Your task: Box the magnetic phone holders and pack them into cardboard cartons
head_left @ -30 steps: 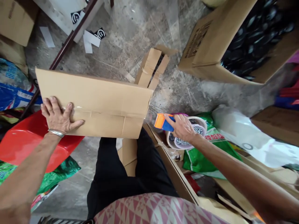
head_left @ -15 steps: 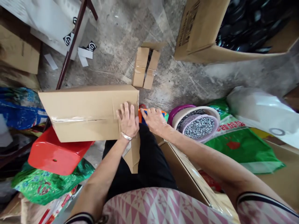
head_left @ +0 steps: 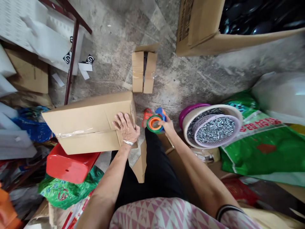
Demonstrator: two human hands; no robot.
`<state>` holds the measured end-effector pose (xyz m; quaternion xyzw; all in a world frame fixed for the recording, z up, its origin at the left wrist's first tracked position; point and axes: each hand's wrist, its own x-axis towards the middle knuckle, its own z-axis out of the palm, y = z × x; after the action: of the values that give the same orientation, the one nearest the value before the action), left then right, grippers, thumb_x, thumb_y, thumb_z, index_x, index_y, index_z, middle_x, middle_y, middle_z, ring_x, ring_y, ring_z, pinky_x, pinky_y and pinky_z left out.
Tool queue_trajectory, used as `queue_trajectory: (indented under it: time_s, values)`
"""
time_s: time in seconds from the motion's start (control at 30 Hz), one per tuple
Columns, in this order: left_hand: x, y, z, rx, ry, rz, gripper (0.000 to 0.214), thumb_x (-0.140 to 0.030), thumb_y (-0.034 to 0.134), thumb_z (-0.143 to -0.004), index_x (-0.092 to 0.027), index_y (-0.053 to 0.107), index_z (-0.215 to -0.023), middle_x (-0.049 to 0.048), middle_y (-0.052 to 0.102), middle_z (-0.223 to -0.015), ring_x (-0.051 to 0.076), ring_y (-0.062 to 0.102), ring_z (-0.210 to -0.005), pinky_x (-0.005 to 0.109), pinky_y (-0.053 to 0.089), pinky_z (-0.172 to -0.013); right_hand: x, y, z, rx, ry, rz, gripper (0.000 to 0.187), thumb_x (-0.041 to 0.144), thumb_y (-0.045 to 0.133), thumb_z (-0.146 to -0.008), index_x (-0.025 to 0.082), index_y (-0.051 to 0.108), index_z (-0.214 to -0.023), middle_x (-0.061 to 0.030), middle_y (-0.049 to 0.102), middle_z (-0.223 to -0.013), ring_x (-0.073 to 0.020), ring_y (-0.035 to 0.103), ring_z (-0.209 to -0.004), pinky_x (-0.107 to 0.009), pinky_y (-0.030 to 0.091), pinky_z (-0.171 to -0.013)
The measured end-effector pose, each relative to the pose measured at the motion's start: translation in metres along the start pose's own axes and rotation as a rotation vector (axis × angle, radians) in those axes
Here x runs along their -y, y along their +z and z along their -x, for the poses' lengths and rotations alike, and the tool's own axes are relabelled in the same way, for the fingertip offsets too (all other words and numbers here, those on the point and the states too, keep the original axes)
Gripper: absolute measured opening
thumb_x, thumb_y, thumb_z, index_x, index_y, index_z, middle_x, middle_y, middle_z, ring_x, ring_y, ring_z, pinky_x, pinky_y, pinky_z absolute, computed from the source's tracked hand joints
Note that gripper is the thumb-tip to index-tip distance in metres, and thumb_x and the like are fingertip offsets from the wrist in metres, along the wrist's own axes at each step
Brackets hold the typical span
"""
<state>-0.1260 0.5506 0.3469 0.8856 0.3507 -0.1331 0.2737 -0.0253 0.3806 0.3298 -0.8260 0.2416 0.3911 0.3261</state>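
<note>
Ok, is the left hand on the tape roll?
No, the left hand rests flat on the cardboard box, and the right hand is the one holding the tape roll.

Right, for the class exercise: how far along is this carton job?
Done: clear tape runs along the seam of the carton. In hand: the right hand holds a tape dispenser, the left hand presses the carton. Left, perhaps: the smaller carton on the floor, flaps apart.
</note>
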Motion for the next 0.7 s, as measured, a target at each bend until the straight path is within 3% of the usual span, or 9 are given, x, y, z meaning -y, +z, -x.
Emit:
queue_trajectory:
  time_s: [0.07, 0.17, 0.23, 0.3, 0.37, 0.47, 0.53, 0.63, 0.7]
  values:
    - [-0.002, 0.0, -0.002, 0.001, -0.002, -0.021, 0.093, -0.032, 0.059, -0.068, -0.002, 0.033, -0.151, 0.0251, 0.013, -0.162, 0.039, -0.007, -0.152, 0.063, -0.005, -0.12, 0.002, 0.011, 0.002, 0.098, 0.053, -0.382, 0.04, 0.04, 0.042, -0.074, 0.013, 0.067, -0.09, -0.0035, 0.069, -0.076, -0.0162, 0.061, -0.069, -0.03, 0.055, -0.066]
    - [0.0, 0.001, -0.002, -0.012, 0.009, -0.069, 0.097, -0.033, 0.06, -0.066, 0.0, 0.03, -0.152, 0.0261, 0.013, -0.162, 0.039, -0.008, -0.152, 0.062, -0.006, -0.12, 0.015, 0.058, -0.001, 0.318, 0.129, -0.952, 0.038, 0.047, 0.042, -0.068, 0.019, 0.059, -0.087, -0.0056, 0.068, -0.079, -0.0216, 0.063, -0.081, -0.037, 0.054, -0.072]
    - [0.001, 0.002, 0.0, -0.021, 0.022, -0.086, 0.096, -0.034, 0.06, -0.067, 0.0, 0.032, -0.151, 0.0262, 0.015, -0.162, 0.039, -0.007, -0.152, 0.061, -0.006, -0.121, 0.022, 0.087, -0.006, 0.412, 0.153, -1.102, 0.041, 0.052, 0.042, -0.064, 0.021, 0.055, -0.087, -0.0057, 0.065, -0.081, -0.0221, 0.061, -0.083, -0.04, 0.052, -0.077]
    - [0.0, 0.005, 0.002, -0.02, 0.042, -0.079, 0.094, -0.035, 0.059, -0.067, 0.0, 0.035, -0.15, 0.0266, 0.018, -0.161, 0.04, -0.005, -0.152, 0.061, -0.006, -0.121, 0.021, 0.1, -0.009, 0.423, 0.116, -1.044, 0.043, 0.055, 0.041, -0.061, 0.022, 0.054, -0.086, -0.0053, 0.062, -0.08, -0.0222, 0.058, -0.081, -0.042, 0.05, -0.079]
    - [-0.002, 0.008, 0.004, -0.016, 0.064, -0.04, 0.093, -0.036, 0.06, -0.066, -0.001, 0.037, -0.15, 0.0268, 0.021, -0.16, 0.041, -0.003, -0.152, 0.062, -0.006, -0.12, 0.015, 0.096, -0.008, 0.387, 0.052, -0.946, 0.045, 0.056, 0.04, -0.06, 0.023, 0.053, -0.087, -0.0046, 0.059, -0.08, -0.0229, 0.055, -0.079, -0.045, 0.048, -0.079]
    - [-0.002, 0.005, 0.008, -0.005, 0.097, 0.069, 0.094, -0.038, 0.059, -0.067, -0.003, 0.035, -0.151, 0.0248, 0.022, -0.16, 0.042, 0.001, -0.152, 0.066, -0.004, -0.119, 0.013, 0.068, 0.01, 0.302, -0.078, -0.821, 0.045, 0.056, 0.039, -0.062, 0.024, 0.053, -0.091, -0.0039, 0.053, -0.078, -0.0254, 0.052, -0.076, -0.049, 0.045, -0.074]
    - [0.002, -0.004, 0.014, -0.001, 0.138, 0.177, 0.092, -0.04, 0.056, -0.07, -0.008, 0.033, -0.153, 0.0217, 0.024, -0.161, 0.038, 0.004, -0.152, 0.065, 0.001, -0.12, 0.023, 0.048, 0.034, 0.272, -0.245, -0.687, 0.053, 0.063, 0.033, -0.067, 0.026, 0.056, -0.097, -0.0051, 0.048, -0.077, -0.0281, 0.05, -0.075, -0.051, 0.043, -0.071]
    - [0.026, -0.031, 0.026, -0.061, 0.223, 0.355, 0.082, -0.049, 0.052, -0.077, -0.015, 0.039, -0.151, 0.0177, 0.031, -0.159, 0.03, 0.011, -0.153, 0.056, 0.015, -0.123, 0.059, 0.044, 0.079, 0.342, -0.493, -0.47, 0.077, 0.073, 0.015, -0.072, 0.025, 0.059, -0.114, -0.0099, 0.048, -0.083, -0.0338, 0.05, -0.081, -0.055, 0.041, -0.071]
    - [0.063, -0.059, 0.033, -0.17, 0.175, 0.422, 0.074, -0.053, 0.049, -0.082, -0.017, 0.047, -0.146, 0.0171, 0.037, -0.157, 0.028, 0.015, -0.153, 0.053, 0.021, -0.121, 0.091, 0.069, 0.108, 0.4, -0.589, -0.354, 0.088, 0.073, 0.008, -0.073, 0.022, 0.056, -0.127, -0.0136, 0.05, -0.092, -0.037, 0.052, -0.089, -0.057, 0.042, -0.073]
